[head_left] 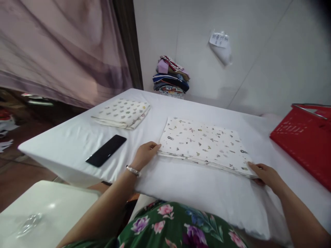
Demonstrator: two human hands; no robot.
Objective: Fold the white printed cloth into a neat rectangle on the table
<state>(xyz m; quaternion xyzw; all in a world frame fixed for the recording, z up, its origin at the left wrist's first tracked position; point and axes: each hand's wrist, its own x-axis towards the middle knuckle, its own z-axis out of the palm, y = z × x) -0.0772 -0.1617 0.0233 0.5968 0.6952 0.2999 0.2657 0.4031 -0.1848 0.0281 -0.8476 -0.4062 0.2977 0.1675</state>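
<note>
A white cloth with small printed motifs (201,143) lies folded in a flat rectangle on the white-covered table (212,189). At its near left corner, my left hand (147,153) pinches the edge between thumb and fingers; a bracelet circles that wrist. My right hand (266,175) grips the near right corner, thumb on top and fingers underneath. To the left rests a second folded cloth with a leaf-like print (122,113). Between that cloth and my left forearm lies a black phone-like slab (106,150).
A red plastic basket (305,137) with a metal handle stands at the right. Folded clothes (171,77) are piled beyond the table's far edge, by the wall. A white stool (49,213) is at the lower left, and a pinkish curtain (64,48) hangs behind.
</note>
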